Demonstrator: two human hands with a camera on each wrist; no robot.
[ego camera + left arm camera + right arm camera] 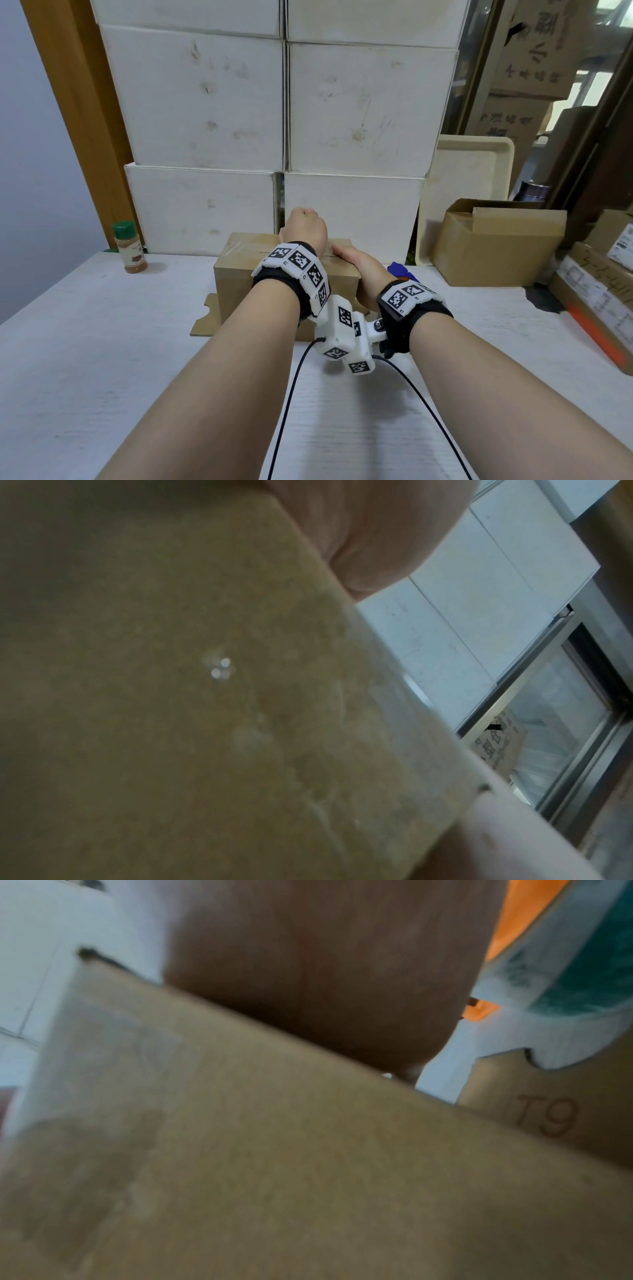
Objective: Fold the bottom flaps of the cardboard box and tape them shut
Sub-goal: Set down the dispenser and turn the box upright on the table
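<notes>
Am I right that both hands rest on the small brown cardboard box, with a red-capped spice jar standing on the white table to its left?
Nearly. The head view shows the spice jar has a green cap, not red. The rest holds: left hand and right hand both rest on the small brown cardboard box, jar to its left on the white table.

Brown cardboard box [284, 274] on a white table [102, 342]; white cartons [205, 102] stacked behind, smudged grey; spice jar [129, 247] with green cap and reddish-brown contents; wrist bands [298, 270] white with black square codes; black cables [284, 411]
</notes>
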